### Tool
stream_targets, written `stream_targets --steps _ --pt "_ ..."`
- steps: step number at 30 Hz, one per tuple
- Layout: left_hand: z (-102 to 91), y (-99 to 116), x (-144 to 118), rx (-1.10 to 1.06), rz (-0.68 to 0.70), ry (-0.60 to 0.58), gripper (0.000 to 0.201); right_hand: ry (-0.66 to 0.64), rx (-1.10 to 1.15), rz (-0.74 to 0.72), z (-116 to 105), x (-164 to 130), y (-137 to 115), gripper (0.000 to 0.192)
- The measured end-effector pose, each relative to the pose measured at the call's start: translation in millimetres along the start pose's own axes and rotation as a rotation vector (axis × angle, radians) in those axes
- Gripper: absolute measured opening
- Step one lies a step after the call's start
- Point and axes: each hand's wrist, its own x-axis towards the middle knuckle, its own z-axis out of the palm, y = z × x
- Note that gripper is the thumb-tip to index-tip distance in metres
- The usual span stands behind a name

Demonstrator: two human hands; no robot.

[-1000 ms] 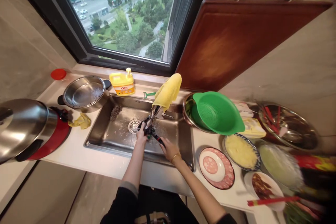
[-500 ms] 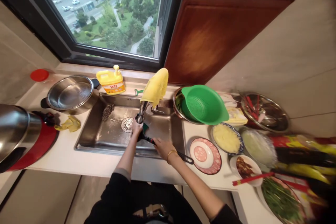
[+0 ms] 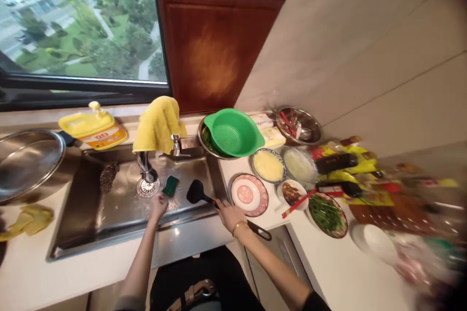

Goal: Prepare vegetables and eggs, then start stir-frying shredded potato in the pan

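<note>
My right hand (image 3: 230,215) is closed round the handle of a black ladle (image 3: 196,191). The ladle's bowl is over the right part of the steel sink (image 3: 140,226), and the handle's end sticks out past my wrist above the counter's front edge. My left hand (image 3: 159,205) is below the faucet near the drain, its fingers closed on the lower edge of a dark green sponge (image 3: 170,185). A small gap separates the sponge from the ladle. A yellow cloth (image 3: 158,124) is draped over the faucet (image 3: 147,170).
A scourer (image 3: 109,177) lies at the sink's left. Beyond stand a yellow detergent jug (image 3: 95,126) and a steel pot (image 3: 31,165). To the right are a green colander (image 3: 235,132), a pink-rimmed plate (image 3: 262,194) and several filled bowls. A cutting board (image 3: 211,53) leans behind.
The view has swung right. My left hand has come away from the ladle, which my right hand has drawn toward the sink's right side. The sponge now shows fully.
</note>
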Motion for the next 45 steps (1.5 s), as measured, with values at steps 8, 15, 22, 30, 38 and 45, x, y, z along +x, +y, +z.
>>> stream_targets --steps 8,15,22,30,38,45 --pt "74.0 101 -35 -0.045 0.322 -0.196 0.019 0.453 0.167 0.135 47 -64 106 0.043" --pt "136.5 214 -59 -0.361 0.367 -0.23 0.059 0.47 -0.006 0.271 75 -93 157 0.037" --pt "163.7 238 -69 -0.264 0.297 -0.263 0.079 0.6 -0.049 0.25 88 -74 173 0.033" --pt "165.7 230 -68 -0.363 0.277 -0.287 0.074 0.507 -0.04 0.252 54 -71 185 0.038" --pt "168.0 239 -73 -0.338 0.214 -0.286 0.065 0.39 -0.042 0.054 15 -46 227 0.038" --pt "163.2 243 -77 -0.332 0.18 -0.313 0.063 0.35 -0.033 -0.009 6 -32 243 0.035"
